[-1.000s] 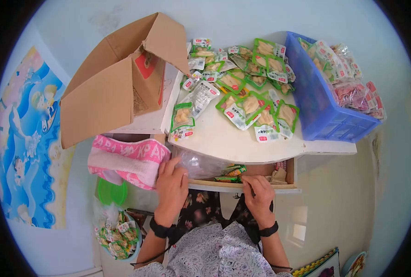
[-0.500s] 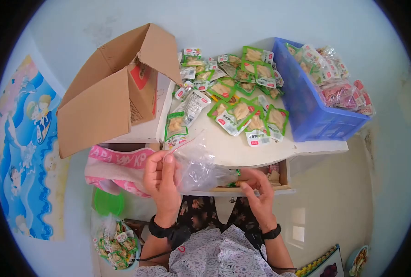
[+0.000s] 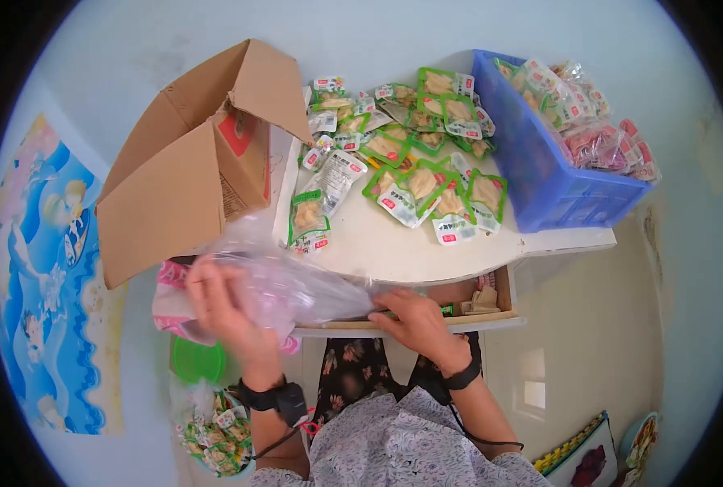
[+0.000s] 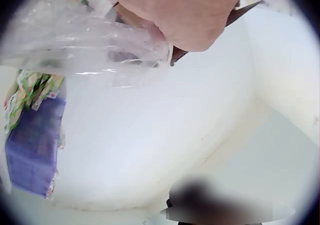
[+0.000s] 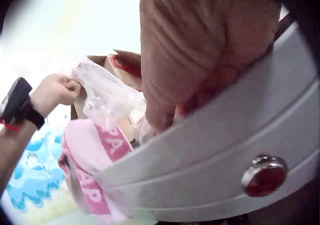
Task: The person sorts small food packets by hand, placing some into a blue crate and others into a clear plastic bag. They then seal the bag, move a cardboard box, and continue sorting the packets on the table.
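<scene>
The person wears a light top (image 3: pixel 402 442) covered in a close, swirling print of white, grey and soft lilac. Its sleeves (image 3: pixel 512 469) leave the forearms uncovered, and both the left hand (image 3: pixel 230 312) and the right hand (image 3: pixel 417 323) are bare. The trousers (image 3: pixel 353 365) are black, scattered with pale pinkish flowers. A black strap circles each wrist; the left strap (image 5: pixel 35 116) carries a chunky black box (image 5: pixel 16 99) with a bit of bright red at its lower edge, while the right strap (image 3: pixel 464 372) shows as a plain, flat band. Thin black cords (image 3: pixel 491 443) cross both forearms.
</scene>
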`<action>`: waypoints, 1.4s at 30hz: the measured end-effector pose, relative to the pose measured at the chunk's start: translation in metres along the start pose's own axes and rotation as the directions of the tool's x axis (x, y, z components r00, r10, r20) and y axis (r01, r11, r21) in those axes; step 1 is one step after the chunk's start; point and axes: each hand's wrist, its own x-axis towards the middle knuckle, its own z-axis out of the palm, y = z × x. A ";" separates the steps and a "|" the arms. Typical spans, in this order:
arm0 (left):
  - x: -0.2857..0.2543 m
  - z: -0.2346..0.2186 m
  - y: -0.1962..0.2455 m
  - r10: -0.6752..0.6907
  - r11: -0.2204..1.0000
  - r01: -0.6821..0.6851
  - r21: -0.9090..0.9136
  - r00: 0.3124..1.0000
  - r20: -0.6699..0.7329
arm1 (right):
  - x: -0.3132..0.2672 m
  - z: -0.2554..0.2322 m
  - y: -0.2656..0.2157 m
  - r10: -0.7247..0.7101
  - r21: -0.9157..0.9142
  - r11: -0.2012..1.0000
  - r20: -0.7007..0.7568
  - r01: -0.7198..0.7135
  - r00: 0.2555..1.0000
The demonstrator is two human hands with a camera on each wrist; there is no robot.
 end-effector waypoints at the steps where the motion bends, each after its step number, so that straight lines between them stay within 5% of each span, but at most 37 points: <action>1: 0.007 -0.001 0.002 0.097 0.995 -0.096 0.028 0.994 -0.059 | -0.004 0.003 0.011 0.016 -0.086 0.996 0.079 -0.009 0.997; 2: 0.013 -0.001 0.010 0.195 0.980 -0.189 0.059 0.974 -0.116 | -0.007 0.007 0.019 0.038 -0.172 0.985 0.157 -0.011 0.987; 6: -0.005 0.002 0.045 0.378 0.917 -0.325 0.231 0.892 -0.249 | -0.005 0.012 0.018 0.088 -0.217 0.974 0.103 -0.064 0.991; 8: -0.035 -0.014 0.026 0.414 0.904 -0.412 0.112 0.910 0.005 | -0.002 0.008 0.013 0.071 -0.205 0.977 0.087 -0.051 0.994; 9: -0.043 -0.011 0.020 0.456 0.867 -0.484 0.116 0.866 0.206 | -0.002 0.005 0.009 0.045 -0.178 0.983 0.045 -0.037 0.998; 12: -0.068 0.016 -0.002 0.462 0.731 -0.682 0.027 0.524 0.715 | -0.010 -0.008 0.001 0.044 -0.078 0.996 -0.106 -0.053 0.993; 13: -0.082 0.027 -0.015 0.457 0.716 -0.697 -0.044 0.420 0.784 | -0.016 -0.014 0.003 0.093 -0.030 0.995 -0.170 -0.100 0.981; 14: -0.096 0.033 -0.021 0.435 0.750 -0.657 -0.075 0.404 0.805 | -0.023 -0.022 0.005 0.145 0.018 0.989 -0.230 -0.145 0.962; 15: -0.107 0.037 -0.026 0.414 0.782 -0.614 -0.105 0.387 0.824 | -0.028 -0.032 0.007 0.288 0.303 0.929 -0.226 -0.214 0.930; 17: -0.123 0.037 -0.031 0.331 0.803 -0.593 -0.061 0.359 0.872 | -0.039 -0.050 0.004 0.543 0.778 0.566 -0.103 -0.273 0.833; 20: -0.135 0.037 -0.039 0.260 0.811 -0.584 -0.027 0.319 0.911 | -0.041 -0.072 -0.016 0.618 0.931 0.274 0.023 -0.243 0.786; 22: -0.137 0.038 -0.040 0.245 0.807 -0.589 -0.030 0.289 0.925 | -0.044 -0.061 -0.009 0.605 0.860 0.422 -0.029 -0.289 0.796; 24: -0.142 0.039 -0.042 0.259 0.808 -0.577 -0.117 0.170 0.951 | -0.045 -0.042 0.005 0.544 0.778 0.562 -0.092 -0.282 0.834; 25: -0.143 0.039 -0.040 0.263 0.806 -0.571 -0.155 0.111 0.958 | -0.044 -0.039 0.006 0.666 0.859 0.407 -0.046 -0.311 0.745; 28: -0.133 0.032 -0.019 0.315 0.842 -0.527 -0.115 0.308 0.898 | -0.037 -0.041 0.012 0.636 0.843 0.502 -0.208 -0.194 0.743; 31: -0.118 -0.017 -0.028 0.060 0.908 -0.357 0.221 0.630 0.774 | -0.040 -0.053 0.013 0.644 0.876 0.467 -0.244 -0.119 0.725; 33: -0.104 -0.032 -0.041 0.019 0.916 -0.265 0.303 0.780 0.625 | -0.046 -0.061 0.020 0.633 0.885 0.454 -0.243 -0.099 0.735; 36: -0.091 -0.027 -0.043 -0.209 0.965 0.095 0.245 0.843 0.495 | -0.054 -0.062 0.026 0.614 0.922 0.378 -0.179 -0.087 0.769; 40: -0.087 -0.009 -0.038 -0.489 0.836 0.540 0.094 0.657 0.574 | -0.053 -0.064 0.021 0.538 0.923 0.371 -0.127 -0.098 0.833; 42: -0.084 0.000 -0.033 -0.539 0.807 0.575 0.137 0.621 0.569 | -0.052 -0.067 0.018 0.528 0.893 0.429 -0.125 -0.137 0.840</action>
